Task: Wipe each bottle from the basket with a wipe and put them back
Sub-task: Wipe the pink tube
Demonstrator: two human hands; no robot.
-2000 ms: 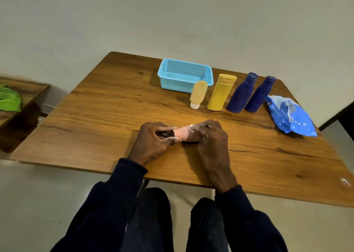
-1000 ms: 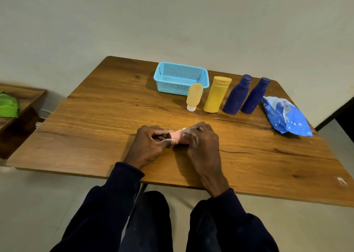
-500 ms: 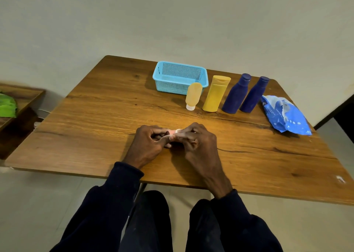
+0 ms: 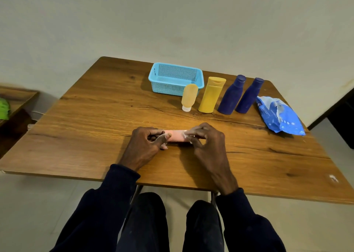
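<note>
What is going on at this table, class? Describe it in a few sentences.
A seated person is wiping a pink bottle lying on its side on the table. The left hand grips one end; the right hand holds a white wipe against the other. A tan bottle, a yellow bottle and two dark blue bottles stand beside the blue basket, which looks empty. A blue wipe pack lies further right.

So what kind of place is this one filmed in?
Likely a plain domestic room: a wooden table beside a bare wall, a low wooden shelf at the left, and toiletry bottles by a blue basket.
</note>
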